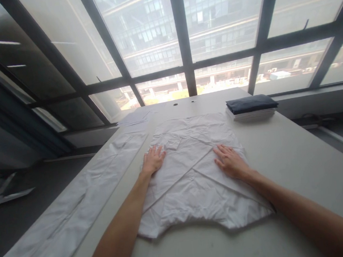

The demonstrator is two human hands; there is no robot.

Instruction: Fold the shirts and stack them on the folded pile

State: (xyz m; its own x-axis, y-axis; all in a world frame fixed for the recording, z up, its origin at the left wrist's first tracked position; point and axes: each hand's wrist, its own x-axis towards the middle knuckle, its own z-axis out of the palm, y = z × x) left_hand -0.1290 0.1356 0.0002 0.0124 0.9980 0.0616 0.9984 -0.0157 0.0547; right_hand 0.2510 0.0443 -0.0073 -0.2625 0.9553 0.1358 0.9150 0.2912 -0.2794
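Observation:
A white garment (192, 183) lies spread on the table in front of me, with parts of it folded across one another in a crossing pattern. Creases run over its surface, and its near edge is gathered and curves inward. My left hand (154, 159) rests flat on the garment's left side, fingers spread. On the right side, my right hand (230, 161) presses flat on the cloth with its fingers stretched out. Neither hand grips the fabric. What kind of garment it is I cannot tell.
A long white cloth (75, 204) lies along the table's left edge, with white sheets (135, 122) beyond it. At the back right sits a folded dark cloth (251, 103) on a stack of folded white ones (251, 115). Windows stand behind the white table (312, 183).

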